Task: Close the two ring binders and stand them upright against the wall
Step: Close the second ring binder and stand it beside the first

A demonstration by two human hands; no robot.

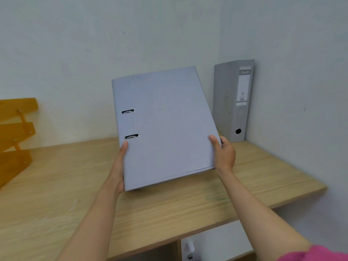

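A closed pale grey ring binder (165,125) is held tilted above the wooden desk (75,194), its front cover facing me, with two metal slots near its left edge. My left hand (118,166) grips its lower left edge, thumb on the cover. Its lower right edge is gripped by my right hand (223,155). A second grey ring binder (230,102) stands upright and closed in the right corner against the wall, its spine with a label and finger hole facing out.
An orange tiered paper tray (15,136) stands at the desk's left end by the wall. The desk's front edge runs diagonally at lower right; below it sits a white drawer unit (216,243). Walls bound the desk behind and to the right.
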